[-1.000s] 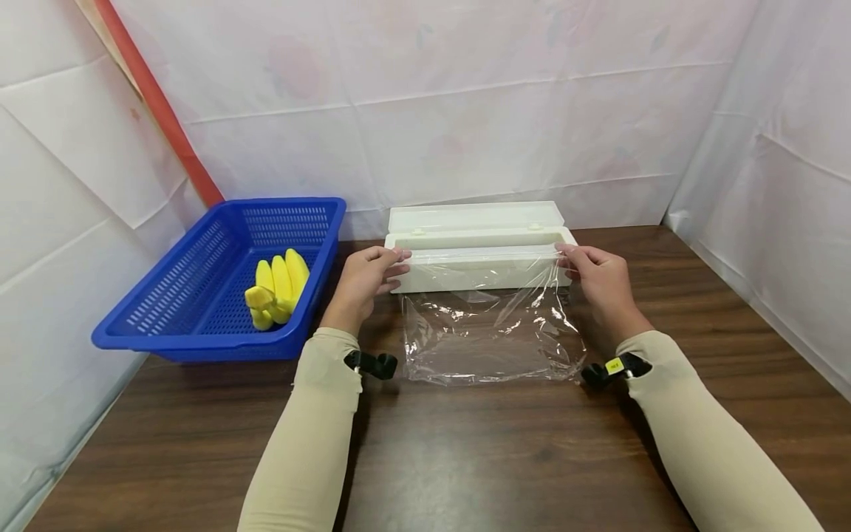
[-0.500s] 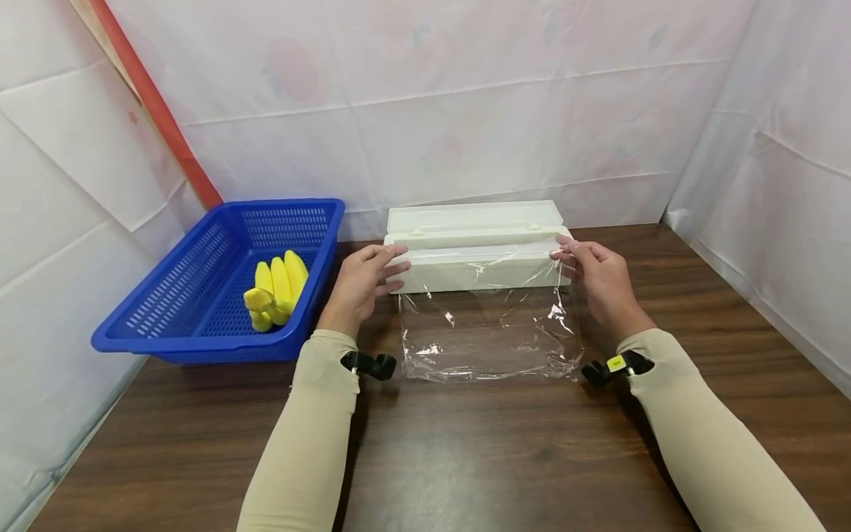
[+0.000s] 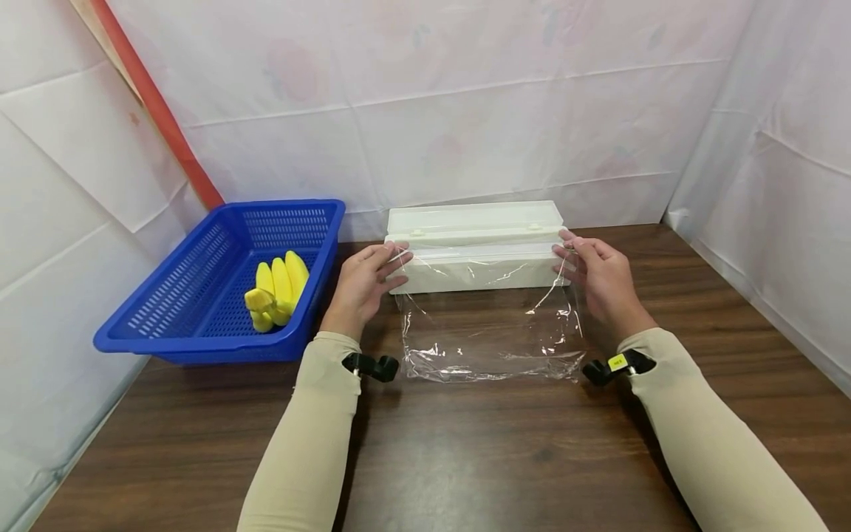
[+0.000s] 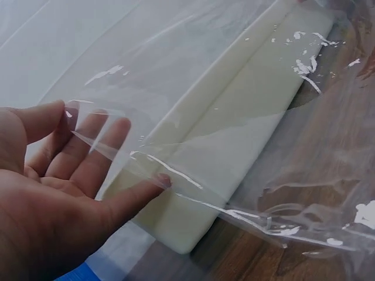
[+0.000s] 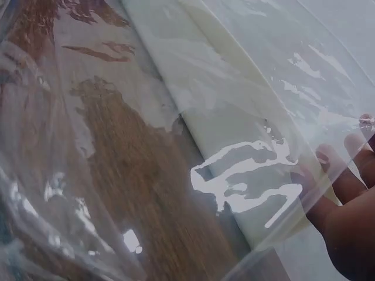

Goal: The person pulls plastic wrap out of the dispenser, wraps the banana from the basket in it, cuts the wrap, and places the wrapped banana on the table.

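A sheet of clear cling film (image 3: 492, 332) stretches between the two hands, its near part lying wrinkled over the table. My left hand (image 3: 360, 287) pinches the film's left side between thumb and a fingertip, the other fingers spread behind it in the left wrist view. On the other side, my right hand (image 3: 606, 282) pinches the film's right side, with its other fingers seen through the film. Behind and beneath the film is a long white cling film box (image 3: 475, 216), its lid tipped back. Fingers of both hands overlap the box's ends in the head view.
At the left stands a blue plastic basket (image 3: 199, 341) with perforated sides, holding a bunch of yellow bananas (image 3: 281, 284). A white patterned sheet (image 3: 425, 111) hangs behind the dark wooden table (image 3: 465, 458), and white sheets close off both sides.
The film's upper part has come up off the box front and now spans between both hands, looking smoother. The hands moved only slightly. Box, basket and bananas stayed put.
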`<state>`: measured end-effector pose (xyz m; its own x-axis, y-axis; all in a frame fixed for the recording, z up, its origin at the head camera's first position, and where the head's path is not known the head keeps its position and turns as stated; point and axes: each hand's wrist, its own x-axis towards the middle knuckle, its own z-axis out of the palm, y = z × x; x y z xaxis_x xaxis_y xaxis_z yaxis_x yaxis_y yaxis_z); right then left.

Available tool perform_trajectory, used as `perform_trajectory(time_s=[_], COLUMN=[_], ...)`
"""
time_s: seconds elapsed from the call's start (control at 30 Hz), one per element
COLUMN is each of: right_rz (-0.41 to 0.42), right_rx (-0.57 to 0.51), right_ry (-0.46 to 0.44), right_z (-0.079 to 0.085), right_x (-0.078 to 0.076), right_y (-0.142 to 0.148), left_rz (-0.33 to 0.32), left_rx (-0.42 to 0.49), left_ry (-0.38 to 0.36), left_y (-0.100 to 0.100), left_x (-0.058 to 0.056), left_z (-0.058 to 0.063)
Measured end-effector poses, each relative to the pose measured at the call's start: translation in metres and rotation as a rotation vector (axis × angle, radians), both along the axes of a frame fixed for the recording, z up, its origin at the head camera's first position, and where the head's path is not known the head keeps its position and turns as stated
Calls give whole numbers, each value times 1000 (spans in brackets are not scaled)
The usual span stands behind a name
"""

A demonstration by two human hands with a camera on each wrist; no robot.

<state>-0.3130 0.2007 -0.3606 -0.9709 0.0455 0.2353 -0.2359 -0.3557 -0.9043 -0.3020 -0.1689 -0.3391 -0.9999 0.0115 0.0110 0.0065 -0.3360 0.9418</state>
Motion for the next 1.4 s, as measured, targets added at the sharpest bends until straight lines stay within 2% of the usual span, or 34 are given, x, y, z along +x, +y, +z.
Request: perform_trajectory(time_s=[0.43, 0.8, 1.07, 1.4], right_rz=[50, 31, 47, 31], right_rx=[-146, -153, -226, -214], right_ry=[24, 31, 15, 20], right_z=[6, 10, 16, 15], right_x=[1, 4, 8, 6], right_y=[0, 1, 1, 0], left_rz=[-2, -30, -79, -80], left_rx=[77, 63, 57, 78], left_ry=[54, 76, 87, 107], left_y=[4, 4, 2, -1], left_x=[1, 4, 5, 7], left_z=[3, 7, 11, 12])
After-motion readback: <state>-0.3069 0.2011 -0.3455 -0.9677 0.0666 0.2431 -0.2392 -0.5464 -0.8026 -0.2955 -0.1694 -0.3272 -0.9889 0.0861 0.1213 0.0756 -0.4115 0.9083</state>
